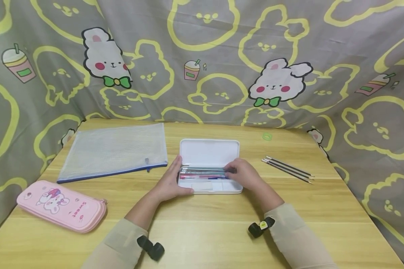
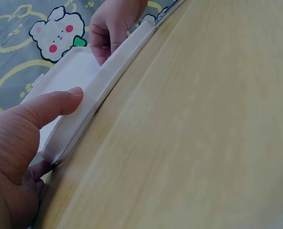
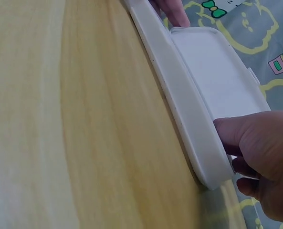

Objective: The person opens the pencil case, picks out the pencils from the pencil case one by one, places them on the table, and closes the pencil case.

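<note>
A white pencil box point(image 1: 210, 151) lies with its lid tipped back on the table, several pens and pencils point(image 1: 202, 172) lying lengthwise inside. My left hand point(image 1: 170, 183) grips the box's left end, thumb over the front rim and fingers along the side. In the left wrist view that thumb point(image 2: 60, 102) presses on the white wall. My right hand point(image 1: 244, 173) reaches over the right end, bent fingers down among the ends of the pens. The right wrist view has its thumb point(image 3: 229, 133) over the rim; the fingertips are hidden, and I cannot tell whether they pinch a pen.
Three dark pencils point(image 1: 287, 170) lie to the right of the box. Farther back is a small green ring point(image 1: 267, 136). On the left are a mesh zip pouch point(image 1: 116, 149) with a blue edge and a pink pencil case point(image 1: 62, 205). A patterned cloth point(image 1: 219, 56) hangs behind the table.
</note>
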{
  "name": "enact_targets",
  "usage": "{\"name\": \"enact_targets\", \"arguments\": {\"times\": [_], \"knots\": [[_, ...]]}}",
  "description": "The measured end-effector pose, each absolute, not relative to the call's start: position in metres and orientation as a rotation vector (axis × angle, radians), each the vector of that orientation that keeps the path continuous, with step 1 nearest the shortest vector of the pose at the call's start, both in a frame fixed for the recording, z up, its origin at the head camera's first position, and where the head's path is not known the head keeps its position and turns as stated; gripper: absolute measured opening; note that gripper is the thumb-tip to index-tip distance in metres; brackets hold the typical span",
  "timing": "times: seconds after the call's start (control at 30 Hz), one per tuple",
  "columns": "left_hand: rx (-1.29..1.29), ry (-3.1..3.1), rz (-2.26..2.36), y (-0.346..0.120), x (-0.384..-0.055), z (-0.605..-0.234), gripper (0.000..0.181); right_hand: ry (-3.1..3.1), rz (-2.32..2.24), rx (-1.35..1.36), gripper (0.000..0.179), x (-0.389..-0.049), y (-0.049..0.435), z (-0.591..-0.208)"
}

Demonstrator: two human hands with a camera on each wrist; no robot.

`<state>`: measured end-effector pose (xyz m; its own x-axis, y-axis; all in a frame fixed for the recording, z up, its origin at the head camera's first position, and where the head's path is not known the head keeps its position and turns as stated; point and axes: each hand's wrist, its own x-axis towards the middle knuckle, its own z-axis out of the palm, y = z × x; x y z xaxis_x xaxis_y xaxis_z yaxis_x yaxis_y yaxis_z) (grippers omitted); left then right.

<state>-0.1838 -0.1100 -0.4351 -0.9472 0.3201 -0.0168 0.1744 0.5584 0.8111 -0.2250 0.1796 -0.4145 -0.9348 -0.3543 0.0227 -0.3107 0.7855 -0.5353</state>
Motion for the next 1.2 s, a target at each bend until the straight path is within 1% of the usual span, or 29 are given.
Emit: {"name": "enact_targets", "arguments": {"times": [0.4,0.63,0.9,1.1,1.2], "knots": [[0.415,2.626,1.322,-0.1097,-0.1829,-0.4343,0.129,2.912,-0.782,-0.564,0.013,-0.2262,0.1745,-0.4144],[0.410,2.627,1.328,-0.1097,-0.1834,-0.4351,0.129,2.920,-0.736,-0.563,0.017,-0.2255,0.1730,-0.4132],[0.414,2.632,1.331,-0.1098,-0.1831,-0.4359,0.129,2.951,-0.744,-0.583,0.010,-0.2232,0.1725,-0.4137],[0.413,2.634,1.335,-0.1098,-0.1832,-0.4358,0.130,2.910,-0.836,-0.631,0.017,-0.2240,0.1765,-0.4177],[0.407,2.632,1.334,-0.1097,-0.1829,-0.4352,0.130,2.858,-0.926,-0.605,0.020,-0.2250,0.1809,-0.4184]]}}
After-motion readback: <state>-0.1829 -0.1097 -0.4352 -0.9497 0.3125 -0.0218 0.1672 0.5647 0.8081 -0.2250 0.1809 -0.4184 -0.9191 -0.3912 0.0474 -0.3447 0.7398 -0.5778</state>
